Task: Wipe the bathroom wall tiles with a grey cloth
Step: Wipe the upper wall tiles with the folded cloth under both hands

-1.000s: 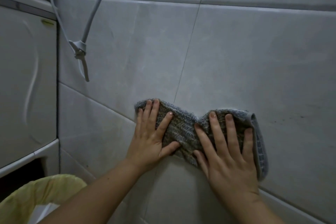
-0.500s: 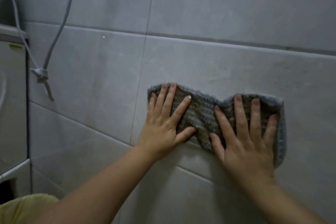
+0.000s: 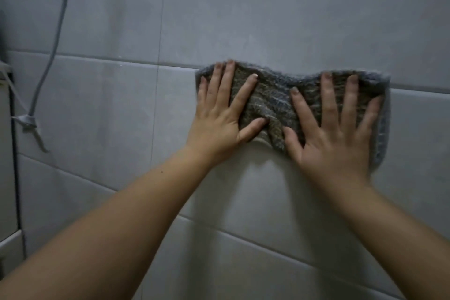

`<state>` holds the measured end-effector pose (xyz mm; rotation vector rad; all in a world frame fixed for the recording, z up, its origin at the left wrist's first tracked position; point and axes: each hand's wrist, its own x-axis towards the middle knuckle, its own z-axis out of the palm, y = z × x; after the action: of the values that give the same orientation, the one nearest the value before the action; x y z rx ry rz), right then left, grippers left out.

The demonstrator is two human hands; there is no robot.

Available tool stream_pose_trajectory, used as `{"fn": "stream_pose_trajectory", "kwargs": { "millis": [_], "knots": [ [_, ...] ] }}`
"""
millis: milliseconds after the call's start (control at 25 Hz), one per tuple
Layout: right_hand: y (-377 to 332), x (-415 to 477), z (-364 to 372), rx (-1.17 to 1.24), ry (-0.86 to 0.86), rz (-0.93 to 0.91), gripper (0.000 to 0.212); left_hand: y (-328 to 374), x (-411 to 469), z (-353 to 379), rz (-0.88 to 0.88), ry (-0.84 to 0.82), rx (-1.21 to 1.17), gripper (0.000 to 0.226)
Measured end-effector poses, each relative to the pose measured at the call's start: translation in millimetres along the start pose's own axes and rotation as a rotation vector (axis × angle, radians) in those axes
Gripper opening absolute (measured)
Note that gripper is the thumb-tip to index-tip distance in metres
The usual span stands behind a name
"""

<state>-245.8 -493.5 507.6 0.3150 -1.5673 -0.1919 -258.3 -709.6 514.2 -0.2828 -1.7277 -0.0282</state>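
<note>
A grey cloth point(image 3: 272, 102) lies spread flat against the grey wall tiles point(image 3: 280, 14), straddling a horizontal grout line. My left hand point(image 3: 224, 114) presses on the cloth's left half with straight, spread fingers. My right hand point(image 3: 333, 129) presses on its right half the same way, palm flat. The cloth bunches slightly between my two thumbs, and its right edge folds over beyond my little finger.
A grey hose or cord point(image 3: 48, 61) hangs down the wall at the left, tied in a knot point(image 3: 26, 122). A pale cabinet edge point(image 3: 7, 153) borders the far left. Bare tiles extend above, below and to the right of the cloth.
Both hands have slid the cloth upward and to the right along the wall, from the lower tile up onto the grout line above. The cabinet and the yellow bin have left view.
</note>
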Motion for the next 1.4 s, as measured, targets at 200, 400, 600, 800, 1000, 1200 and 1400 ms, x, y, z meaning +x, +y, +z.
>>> {"fn": "stream_pose_trajectory", "kwargs": {
  "millis": [200, 400, 600, 800, 1000, 1200, 1400],
  "knots": [
    [8, -72, -15, 0.003, -0.075, -0.014, 0.063, 30, -56, 4, 0.143, -0.073, -0.009, 0.073],
    [21, -42, -20, -0.002, -0.101, -0.060, 0.070, 42, -33, -5, 0.069, -0.116, -0.101, 0.077],
    [76, -9, -26, -0.064, -0.066, 0.072, 0.066, 87, 27, -3, -0.022, -0.013, -0.087, 0.070],
    [64, -84, -27, -0.072, -0.109, 0.051, 0.064, 90, -35, 6, 0.162, -0.045, -0.022, 0.071],
    [54, -75, -27, -0.055, -0.129, 0.023, 0.067, 73, -32, 5, 0.204, -0.048, -0.024, 0.071],
    [34, -58, -24, -0.059, -0.131, 0.140, 0.064, 53, -26, 5, 0.158, -0.026, -0.009, 0.071],
    [-31, -110, -12, -0.004, -0.202, 0.010, 0.068, 8, -116, 16, 0.150, -0.085, 0.011, 0.074]
  ]
}}
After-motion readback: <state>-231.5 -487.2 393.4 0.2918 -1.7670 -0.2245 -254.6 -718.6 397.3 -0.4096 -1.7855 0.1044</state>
